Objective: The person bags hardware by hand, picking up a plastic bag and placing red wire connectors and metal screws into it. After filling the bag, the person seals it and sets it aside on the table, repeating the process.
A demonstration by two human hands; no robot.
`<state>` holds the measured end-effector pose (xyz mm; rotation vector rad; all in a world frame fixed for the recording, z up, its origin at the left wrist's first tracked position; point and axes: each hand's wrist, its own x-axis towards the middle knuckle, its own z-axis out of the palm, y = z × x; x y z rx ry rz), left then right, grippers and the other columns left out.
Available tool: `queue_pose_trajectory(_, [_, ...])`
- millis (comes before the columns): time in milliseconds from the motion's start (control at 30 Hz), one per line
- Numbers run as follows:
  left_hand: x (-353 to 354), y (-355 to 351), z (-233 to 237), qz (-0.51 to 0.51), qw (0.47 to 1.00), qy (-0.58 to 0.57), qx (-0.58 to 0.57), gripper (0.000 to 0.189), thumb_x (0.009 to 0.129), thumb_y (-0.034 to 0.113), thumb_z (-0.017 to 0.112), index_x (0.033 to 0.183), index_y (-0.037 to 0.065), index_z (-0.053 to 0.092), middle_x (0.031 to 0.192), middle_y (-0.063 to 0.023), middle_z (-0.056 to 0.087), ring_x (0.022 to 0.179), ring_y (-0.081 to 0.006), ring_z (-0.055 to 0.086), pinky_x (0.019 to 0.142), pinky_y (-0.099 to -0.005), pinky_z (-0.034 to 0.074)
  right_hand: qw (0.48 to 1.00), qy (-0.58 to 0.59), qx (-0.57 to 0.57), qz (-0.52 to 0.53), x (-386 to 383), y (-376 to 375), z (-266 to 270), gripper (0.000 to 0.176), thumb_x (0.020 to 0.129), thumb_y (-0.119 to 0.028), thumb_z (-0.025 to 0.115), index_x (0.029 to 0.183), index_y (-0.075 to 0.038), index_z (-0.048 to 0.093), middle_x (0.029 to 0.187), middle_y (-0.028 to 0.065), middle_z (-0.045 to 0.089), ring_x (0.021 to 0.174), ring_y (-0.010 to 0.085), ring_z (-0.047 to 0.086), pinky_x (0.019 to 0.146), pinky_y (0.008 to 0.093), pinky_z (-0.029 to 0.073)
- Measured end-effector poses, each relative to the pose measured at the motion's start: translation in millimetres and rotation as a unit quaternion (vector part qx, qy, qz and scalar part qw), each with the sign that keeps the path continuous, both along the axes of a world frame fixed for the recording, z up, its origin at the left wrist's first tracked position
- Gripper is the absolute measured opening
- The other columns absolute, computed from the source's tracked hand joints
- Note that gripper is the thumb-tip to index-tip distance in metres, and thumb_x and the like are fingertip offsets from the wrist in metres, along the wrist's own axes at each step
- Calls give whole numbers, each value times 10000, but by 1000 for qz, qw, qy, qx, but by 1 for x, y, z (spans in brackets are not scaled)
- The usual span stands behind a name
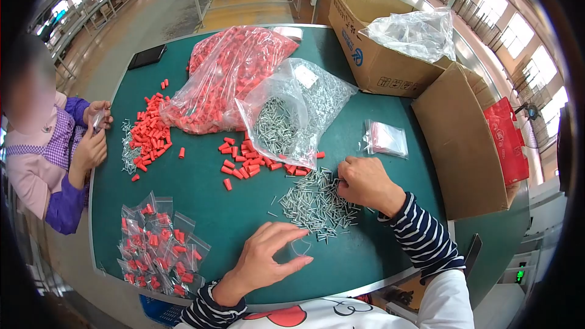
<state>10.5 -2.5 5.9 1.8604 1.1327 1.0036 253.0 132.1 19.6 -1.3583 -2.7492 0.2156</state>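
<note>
My left hand is near the table's front edge, thumb and forefinger apart, with a small clear bag between them. My right hand rests at the right side of a pile of loose screws; its fingers are curled down, and what they hold, if anything, is hidden. Behind the pile lie loose red plugs and an open clear bag of screws. A large clear bag of red plugs lies farther back. Filled small bags with red plugs are heaped at the front left.
At the left edge a person holds a small bag near more red plugs and screws. Cardboard boxes stand at the right. A stack of empty bags and a black phone lie on the table.
</note>
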Motion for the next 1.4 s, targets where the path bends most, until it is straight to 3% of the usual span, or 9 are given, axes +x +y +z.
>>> queue_pose_trajectory(100, [-1, 0, -1, 22, 1000, -14, 1, 466, 698, 174, 853, 1121, 65, 689, 1071, -65, 657, 855, -186, 581, 666, -289, 489, 985, 120, -117, -33, 6, 3, 4, 163, 742, -131, 685, 786, 12, 621, 750, 111, 633, 651, 226, 627, 603, 361, 502])
queue_pose_trajectory(200, [-3, 2, -8, 53, 998, -43, 18, 504, 683, 144, 865, 1145, 66, 681, 1076, -51, 652, 821, -140, 549, 597, -246, 448, 855, 354, -358, -126, 6, -8, 3, 140, 818, -112, 705, 846, 3, 630, 789, 30, 624, 691, 95, 573, 646, 267, 476])
queue_pose_trajectory(267, [-3, 2, -10, 68, 996, -54, 12, 525, 678, 127, 867, 1163, 71, 673, 1074, -40, 651, 795, -115, 530, 564, -225, 413, 716, 518, -447, -140, 4, -21, -2, 115, 869, -103, 699, 889, -12, 633, 823, -18, 606, 740, 43, 528, 695, 221, 452])
queue_pose_trajectory(400, [-2, 2, -9, 81, 995, -58, -16, 547, 679, 104, 865, 1186, 79, 661, 1068, -23, 651, 747, -72, 493, 511, -196, 344, 651, 566, -499, -84, -14, -40, -1, 51, 918, -75, 645, 926, -27, 630, 895, -27, 603, 824, 45, 532, 729, 210, 439])
queue_pose_trajectory(567, [-3, 3, -10, 92, 993, -74, -14, 542, 687, 89, 860, 1188, 72, 656, 1089, -32, 646, 741, -54, 487, 491, -186, 319, 656, 557, -508, -38, -40, -60, 6, 45, 913, -61, 637, 950, -37, 629, 995, -1, 580, 886, 69, 527, 784, 239, 434])
queue_pose_trajectory(800, [-4, 3, -12, 96, 991, -89, 13, 569, 679, 57, 861, 1204, 46, 641, 1129, -50, 634, 732, -37, 487, 475, -184, 304, 785, 525, -323, 65, -59, -68, 4, 123, 852, -58, 695, 969, -38, 665, 1044, 61, 588, 1033, 179, 550, 919, 328, 433])
queue_pose_trajectory(1033, [-5, 4, -10, 113, 990, -79, -3, 536, 688, 53, 853, 1184, 45, 651, 1125, -69, 643, 781, -71, 529, 513, -201, 378, 846, 477, -228, 64, -58, -63, 14, 172, 836, -40, 695, 1007, -28, 682, 1070, 104, 619, 1005, 237, 591, 873, 358, 478])
queue_pose_trajectory(1167, [-3, 5, -8, 85, 994, -65, 2, 495, 702, 91, 848, 1160, 45, 667, 1064, -82, 675, 868, -170, 587, 701, -278, 501, 892, 432, -115, 66, -71, -35, -1, 197, 825, -25, 684, 1021, -32, 669, 1061, 120, 634, 974, 281, 626, 838, 356, 501])
queue_pose_trajectory(1400, [-4, 4, -9, 24, 998, -56, 7, 476, 702, 147, 853, 1139, 60, 687, 1021, -46, 691, 800, -168, 582, 679, -283, 491, 960, 230, 48, 151, -123, 5, -16, 291, 756, -62, 676, 1045, -88, 681, 1055, 68, 616, 952, 269, 593, 784, 374, 524])
